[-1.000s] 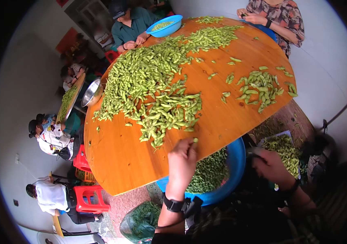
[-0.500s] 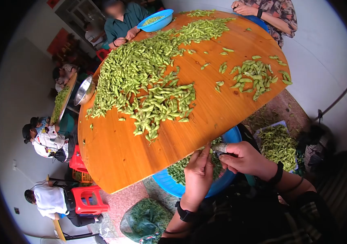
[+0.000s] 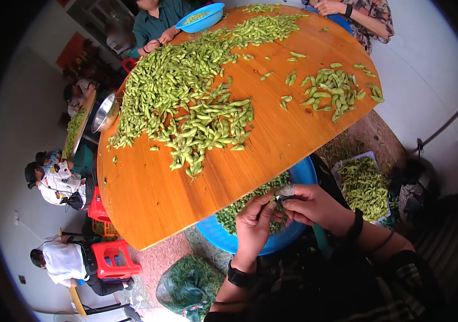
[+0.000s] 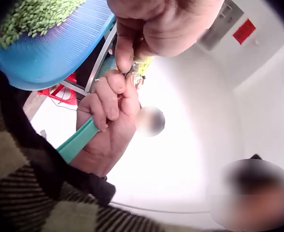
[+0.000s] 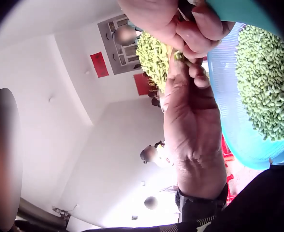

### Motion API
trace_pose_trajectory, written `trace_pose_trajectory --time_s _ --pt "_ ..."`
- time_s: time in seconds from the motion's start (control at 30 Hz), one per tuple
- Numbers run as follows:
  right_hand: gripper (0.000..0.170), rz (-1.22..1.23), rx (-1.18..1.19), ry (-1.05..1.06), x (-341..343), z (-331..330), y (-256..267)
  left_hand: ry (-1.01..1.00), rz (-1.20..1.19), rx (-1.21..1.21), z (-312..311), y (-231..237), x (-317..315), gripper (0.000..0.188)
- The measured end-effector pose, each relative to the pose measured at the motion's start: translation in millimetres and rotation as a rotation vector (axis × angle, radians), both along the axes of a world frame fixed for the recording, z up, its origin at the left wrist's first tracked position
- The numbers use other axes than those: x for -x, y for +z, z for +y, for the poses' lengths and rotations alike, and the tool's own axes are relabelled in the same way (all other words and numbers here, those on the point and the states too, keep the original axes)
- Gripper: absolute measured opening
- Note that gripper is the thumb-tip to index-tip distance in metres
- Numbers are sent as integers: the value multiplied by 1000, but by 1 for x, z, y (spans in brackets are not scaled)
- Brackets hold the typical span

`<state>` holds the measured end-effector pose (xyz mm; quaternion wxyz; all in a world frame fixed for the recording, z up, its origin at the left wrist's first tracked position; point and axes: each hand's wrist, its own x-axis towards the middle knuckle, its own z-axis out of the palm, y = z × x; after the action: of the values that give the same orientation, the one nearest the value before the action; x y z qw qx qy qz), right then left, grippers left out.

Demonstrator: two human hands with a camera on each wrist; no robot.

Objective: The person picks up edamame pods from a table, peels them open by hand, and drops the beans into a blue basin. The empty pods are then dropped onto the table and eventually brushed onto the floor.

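Grip of the left hand (image 3: 253, 222) pinches a small green soybean pod (image 5: 179, 56) above the blue basin (image 3: 221, 241), while the right hand (image 3: 315, 203) is curled around a green-handled tool (image 4: 76, 141), which could hurt the left one if the pod slips.

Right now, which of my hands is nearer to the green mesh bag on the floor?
Left. In the head view, your left hand is above and right of the bag; your right hand is farther right.
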<state>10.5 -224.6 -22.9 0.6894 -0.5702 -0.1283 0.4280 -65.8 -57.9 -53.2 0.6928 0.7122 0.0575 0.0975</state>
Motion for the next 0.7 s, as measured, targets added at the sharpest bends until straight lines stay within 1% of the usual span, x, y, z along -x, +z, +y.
trace_pose_trajectory --time_s 0.03,0.07,0.13,0.17,0.2,0.23,0.27,0.3,0.37,0.4,0.43,0.47,0.5,0.53,0.57,0.6,0.67,0.7 --pt "10 21 -1 7 -1 0 0 -21 34 83 3 -4 0 27" --pt "10 23 1 8 -2 0 -2 -19 35 85 5 -7 0 27" --pt "10 52 -2 27 -4 0 -5 -45 125 358 10 -14 0 27" --pt "10 52 0 29 -5 -1 -5 -60 150 456 11 -18 1 28" --pt "11 86 -7 36 -6 -1 -5 -58 150 458 14 -22 0 28" --pt "11 118 -15 43 -7 -2 -4 -74 172 537 16 -26 -1 28" --pt "11 119 -13 45 -9 -2 -6 -90 196 616 17 -28 0 29" --pt "11 110 0 50 -10 -2 -9 -88 196 618 17 -28 -1 29" --pt "11 98 13 55 -11 1 -19 -82 253 767 16 -26 -4 30" --pt "11 -113 46 -9 -9 5 -27 -82 251 769 13 -26 -6 30" --pt "10 -325 79 -73 -6 7 -34 -48 201 607 6 -25 -7 29" --pt "10 -324 80 -70 -3 10 -38 -14 153 447 1 -24 -7 28" --pt "11 -459 46 -106 1 12 -41 -10 154 448 -1 -26 -6 28" --pt "11 -593 10 -143 3 14 -46 4 142 397 -1 -29 -6 27" --pt "16 -625 34 -136 3 14 -52 18 129 344 -1 -31 -6 26" --pt "16 -625 34 -133 4 13 -46 21 129 345 0 -32 -6 26" --pt "20 -351 127 -149 6 10 -26 65 175 428 5 -33 -6 24" --pt "20 -350 127 -145 7 10 -24 70 175 430 8 -35 -6 24"
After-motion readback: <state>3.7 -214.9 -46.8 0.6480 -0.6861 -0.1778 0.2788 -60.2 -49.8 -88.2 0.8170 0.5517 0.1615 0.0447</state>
